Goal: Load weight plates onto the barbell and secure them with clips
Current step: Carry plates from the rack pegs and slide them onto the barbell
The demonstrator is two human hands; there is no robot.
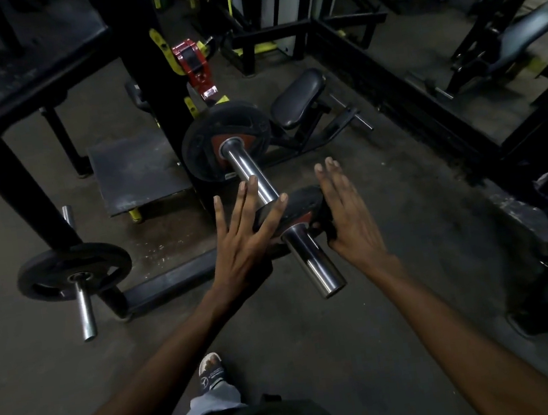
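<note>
A chrome barbell sleeve [312, 261] points toward me in the head view. A large black plate with a red hub [203, 147] sits at its inner end. A smaller black plate with a red centre [300, 206] is threaded on the sleeve about midway. My left hand [244, 231] lies flat against the small plate's left side, fingers spread. My right hand [349, 212] presses its right edge with straight fingers, thumb tucked under the rim. No clip is visible on the sleeve.
A black plate [73, 270] hangs on a storage peg at the left, on a black steel frame [22, 190]. A padded seat [298, 97] and a red fitting [194, 63] stand behind. A dark platform [133, 172] lies on the floor. My shoe [212, 373] is below.
</note>
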